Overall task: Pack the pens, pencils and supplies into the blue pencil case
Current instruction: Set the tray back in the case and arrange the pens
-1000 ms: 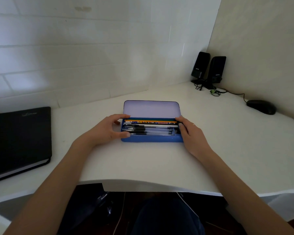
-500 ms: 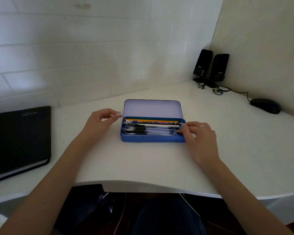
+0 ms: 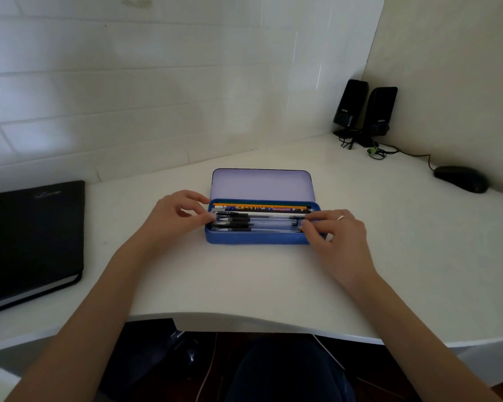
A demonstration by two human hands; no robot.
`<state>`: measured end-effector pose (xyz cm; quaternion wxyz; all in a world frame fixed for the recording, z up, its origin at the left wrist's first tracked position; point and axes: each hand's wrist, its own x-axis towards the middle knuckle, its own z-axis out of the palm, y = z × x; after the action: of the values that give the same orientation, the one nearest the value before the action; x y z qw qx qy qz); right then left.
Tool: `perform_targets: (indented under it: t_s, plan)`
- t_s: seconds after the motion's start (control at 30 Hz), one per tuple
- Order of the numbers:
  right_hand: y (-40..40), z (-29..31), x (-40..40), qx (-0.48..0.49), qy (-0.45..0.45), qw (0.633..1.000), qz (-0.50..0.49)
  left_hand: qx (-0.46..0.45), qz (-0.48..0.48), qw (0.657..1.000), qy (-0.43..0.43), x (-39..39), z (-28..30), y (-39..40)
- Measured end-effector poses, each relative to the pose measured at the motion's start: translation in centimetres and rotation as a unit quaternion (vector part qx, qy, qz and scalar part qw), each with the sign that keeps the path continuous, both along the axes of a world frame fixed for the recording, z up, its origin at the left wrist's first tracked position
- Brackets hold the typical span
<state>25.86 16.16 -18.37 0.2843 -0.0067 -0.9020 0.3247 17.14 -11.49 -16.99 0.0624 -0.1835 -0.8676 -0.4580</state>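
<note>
The blue pencil case [image 3: 256,238] lies open in the middle of the white desk, its pale lid [image 3: 262,184] standing up at the back. Inside, black-capped pens [image 3: 238,223] lie in the front rows, a white pen behind them, and orange and patterned pencils [image 3: 262,208] at the back. My left hand [image 3: 174,219] is at the case's left end, fingers apart, thumb and a fingertip touching the pen tips. My right hand [image 3: 336,236], wearing a ring, curls its fingers onto the pens' right ends, with the thumb by the case's front corner.
A black notebook [image 3: 29,236] lies at the left edge of the desk. Two black speakers [image 3: 365,111] with cables stand in the far right corner, and a black mouse [image 3: 460,179] sits beside them. The desk's curved front edge [image 3: 244,322] is near my lap.
My left hand came off the case's left end, then returned to the pen tips. My right hand slid from gripping the right end to resting its fingers on the pens' ends.
</note>
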Motion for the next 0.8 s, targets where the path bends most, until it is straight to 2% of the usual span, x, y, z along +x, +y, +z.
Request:
perform_targets:
  t_s: [0.33, 0.43, 0.57, 0.8]
  plan:
    - [-0.1, 0.2, -0.5, -0.089, -0.063, 0.993, 0.041, -0.007, -0.020, 1.000, -0.004, 0.3, 0.2, 0.0]
    - [-0.3, 0.2, -1.0, -0.079, -0.072, 0.994, 0.038, -0.002, -0.019, 1.000, -0.009, 0.3, 0.2, 0.0]
    - [-0.1, 1.5, -1.4, -0.112, -0.120, 0.984, 0.071, -0.003, -0.015, 1.000, -0.014, 0.2, 0.1, 0.1]
    - [0.7, 4.1, -3.1, -0.016, -0.255, 0.963, 0.092, 0.010, -0.011, 1.000, -0.024, 0.2, 0.1, 0.1]
